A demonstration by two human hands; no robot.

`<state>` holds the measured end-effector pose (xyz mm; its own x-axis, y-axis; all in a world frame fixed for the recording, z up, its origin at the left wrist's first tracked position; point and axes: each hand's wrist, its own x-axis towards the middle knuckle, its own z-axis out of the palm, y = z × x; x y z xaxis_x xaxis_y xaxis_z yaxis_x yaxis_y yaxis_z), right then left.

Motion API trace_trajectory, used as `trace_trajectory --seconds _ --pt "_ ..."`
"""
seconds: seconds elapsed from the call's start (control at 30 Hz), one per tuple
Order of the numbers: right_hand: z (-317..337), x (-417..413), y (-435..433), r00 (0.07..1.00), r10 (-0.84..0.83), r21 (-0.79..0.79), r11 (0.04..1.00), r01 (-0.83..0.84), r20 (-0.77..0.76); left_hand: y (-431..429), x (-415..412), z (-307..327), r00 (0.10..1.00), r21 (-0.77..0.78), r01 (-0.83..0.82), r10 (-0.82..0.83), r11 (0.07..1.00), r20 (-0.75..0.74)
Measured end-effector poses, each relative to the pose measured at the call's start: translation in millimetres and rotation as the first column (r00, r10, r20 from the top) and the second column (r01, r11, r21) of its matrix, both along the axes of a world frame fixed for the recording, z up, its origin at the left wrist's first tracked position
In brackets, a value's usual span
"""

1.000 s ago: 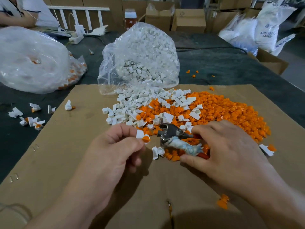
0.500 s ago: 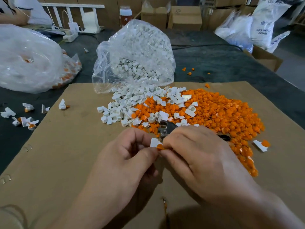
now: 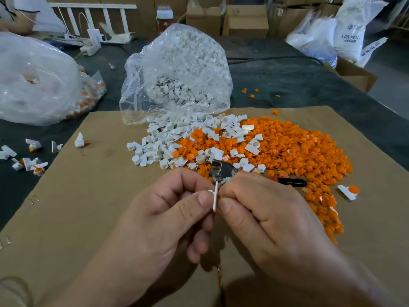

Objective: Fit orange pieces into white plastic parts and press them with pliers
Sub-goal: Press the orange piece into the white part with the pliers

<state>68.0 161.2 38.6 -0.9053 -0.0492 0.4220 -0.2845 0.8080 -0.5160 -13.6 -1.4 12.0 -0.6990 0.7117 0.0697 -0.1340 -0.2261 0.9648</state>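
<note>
My left hand (image 3: 168, 216) pinches a small white plastic part (image 3: 215, 197) between thumb and forefinger, low in the middle of the view. My right hand (image 3: 263, 216) meets it from the right and pinches an orange piece against the part; the orange piece is mostly hidden by my fingers. The pliers (image 3: 223, 170) lie on the cardboard just beyond my hands, metal jaws to the left, dark handle (image 3: 292, 181) poking out to the right. Behind them spread a heap of orange pieces (image 3: 298, 151) and loose white parts (image 3: 168, 140).
A cardboard sheet (image 3: 88, 207) covers the dark table. A clear bag of white parts (image 3: 177, 72) stands behind the heaps. Another large bag (image 3: 35, 78) lies far left. Several assembled pieces (image 3: 31, 162) lie at the left edge, one (image 3: 348, 191) at right. Boxes and sacks stand behind.
My right hand let go of the pliers, which now lie on the cardboard, and came to the white part in my left hand. Both hands have closed together around it.
</note>
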Motion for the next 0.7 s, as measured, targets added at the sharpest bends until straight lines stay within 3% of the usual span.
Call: trace_trajectory --seconds 0.1,0.17,0.23,0.27,0.3,0.33,0.37,0.4,0.43,0.47,0.5,0.6,0.63,0.7 --pt "-0.1 1.3 -3.6 0.988 0.019 -0.341 0.939 0.035 0.153 -2.1 1.8 -1.6 0.979 -0.023 -0.042 0.037 0.999 -0.202" --pt "0.3 0.4 -3.9 0.919 0.106 -0.619 0.767 0.167 0.379 -2.9 3.0 -3.9 0.887 -0.072 -0.145 0.097 0.987 -0.452" --pt "0.4 -2.7 -5.9 0.799 0.332 -0.816 0.490 0.308 0.501 -3.7 3.8 -7.5 0.749 -0.097 -0.249 0.128 0.964 -0.650" --pt "2.0 -3.4 -6.0 0.775 0.389 -0.846 0.414 0.335 0.498 -3.9 4.6 -7.6 0.721 -0.096 -0.277 0.141 0.956 -0.678" --pt "2.2 -3.0 -6.6 0.776 0.394 -0.850 0.409 0.333 0.493 -3.4 5.0 -6.7 0.725 -0.096 -0.291 0.153 0.952 -0.672" --pt "1.5 -0.6 -6.3 0.813 0.318 -0.805 0.524 0.278 0.488 -2.6 5.1 -4.6 0.764 -0.103 -0.290 0.166 0.951 -0.624" --pt "-0.2 1.4 -4.2 0.879 0.172 -0.669 0.716 0.199 0.445 -1.5 4.6 -2.3 0.835 -0.102 -0.271 0.181 0.957 -0.520" --pt "-0.6 2.2 -2.1 0.947 0.012 -0.427 0.894 0.134 0.322 -0.6 3.1 -1.6 0.912 -0.090 -0.235 0.187 0.968 -0.366" --pt "-1.2 2.4 1.1 0.982 -0.056 -0.160 0.984 0.085 0.181 0.3 1.4 -0.7 0.966 -0.072 -0.186 0.168 0.980 -0.198" --pt "-1.2 2.4 3.6 0.994 -0.053 0.012 0.999 0.052 0.094 1.2 0.7 0.8 0.988 -0.049 -0.141 0.137 0.989 -0.068" --pt "-1.9 2.0 5.4 0.998 -0.023 0.071 0.997 0.019 0.056 2.5 0.8 1.5 0.994 -0.036 -0.109 0.110 0.993 0.006" --pt "-2.6 2.3 3.6 1.000 -0.005 0.057 0.998 0.004 0.016 3.5 2.3 2.1 0.998 -0.039 -0.063 0.064 0.997 0.024" --pt "-2.2 3.1 1.8 0.999 -0.016 -0.017 1.000 0.017 0.033 2.6 2.7 2.4 0.998 -0.044 -0.061 0.060 0.997 -0.026" --pt "-0.1 3.3 -0.1 0.985 0.021 -0.325 0.945 0.037 0.173 1.4 4.2 1.9 0.986 -0.057 -0.084 0.075 0.995 -0.152"
